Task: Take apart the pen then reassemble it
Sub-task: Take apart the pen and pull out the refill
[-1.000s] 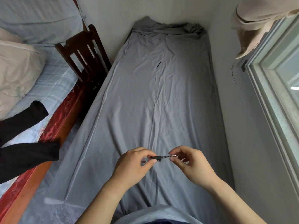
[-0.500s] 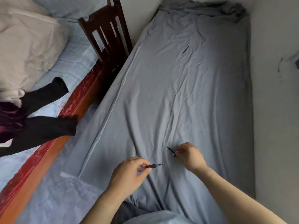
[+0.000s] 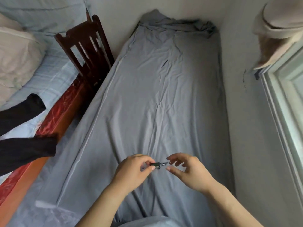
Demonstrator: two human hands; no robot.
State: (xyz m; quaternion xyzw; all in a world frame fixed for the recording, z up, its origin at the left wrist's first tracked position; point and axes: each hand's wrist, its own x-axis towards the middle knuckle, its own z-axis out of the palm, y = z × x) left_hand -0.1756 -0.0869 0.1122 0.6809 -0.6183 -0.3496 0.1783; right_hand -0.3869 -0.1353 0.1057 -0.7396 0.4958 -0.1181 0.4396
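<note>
Low in the head view, over the grey sheet (image 3: 164, 112), my left hand (image 3: 136, 171) pinches the pen (image 3: 155, 164) by its black grip. The pen lies level, and its thin metallic front end points right. My right hand (image 3: 188, 172) is just right of that end with its fingers spread; the index fingertip is at the tip and the thumb is apart below it. A small dark piece (image 3: 158, 167) shows just under the pen; I cannot tell if it lies on the sheet. Far up the sheet lies a thin black pen part (image 3: 164, 63).
A dark wooden chair (image 3: 86, 51) stands left of the narrow mattress, beside a red bed frame (image 3: 57, 118). Black clothing (image 3: 24, 141) and a pale pillow (image 3: 14, 63) lie on the left bed. A wall and window frame (image 3: 282, 112) close the right side.
My right hand left the pen, reached down to the sheet half a second ago, and is now back at the pen's tip with spread fingers. My left hand has kept hold of the pen.
</note>
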